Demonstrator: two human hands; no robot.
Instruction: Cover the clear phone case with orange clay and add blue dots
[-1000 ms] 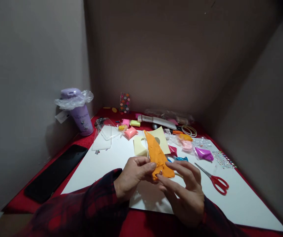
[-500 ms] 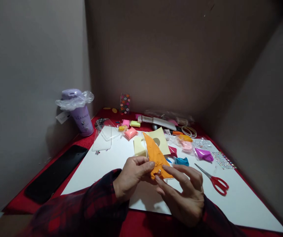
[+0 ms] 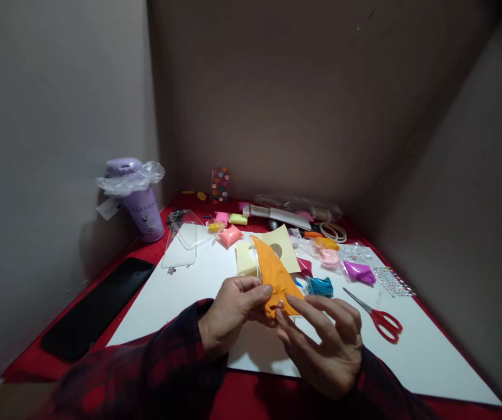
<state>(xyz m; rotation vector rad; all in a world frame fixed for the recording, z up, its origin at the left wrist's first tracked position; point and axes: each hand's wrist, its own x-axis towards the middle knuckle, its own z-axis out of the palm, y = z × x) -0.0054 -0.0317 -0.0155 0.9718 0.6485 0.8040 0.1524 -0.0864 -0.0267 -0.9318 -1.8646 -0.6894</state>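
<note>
A thin panel coated in orange modelling clay (image 3: 272,269), likely a phone case, is held tilted above the white board. It has a pale rim and a small opening near its lower end. My left hand (image 3: 235,309) is closed on its left edge, thumb on top and the other fingers mostly hidden underneath. At the lower right, my right hand (image 3: 327,338) has its thumb and index finger pinching the clay beside the opening, while its other fingers are bent. Behind the panel, pale yellow paper (image 3: 284,238) with a round hole lies on the board.
Red-handled scissors (image 3: 384,324) and a rhinestone sheet (image 3: 394,283) lie right. Wrapped clay packets, including purple (image 3: 359,272) and blue (image 3: 320,286), are scattered beyond. Clear phone cases (image 3: 179,251), a black phone (image 3: 97,309) and a purple tumbler (image 3: 143,213) stand or lie left.
The view has shifted very slightly. My right fingertips have moved a little at the clay around the opening; my left hand keeps its hold.
</note>
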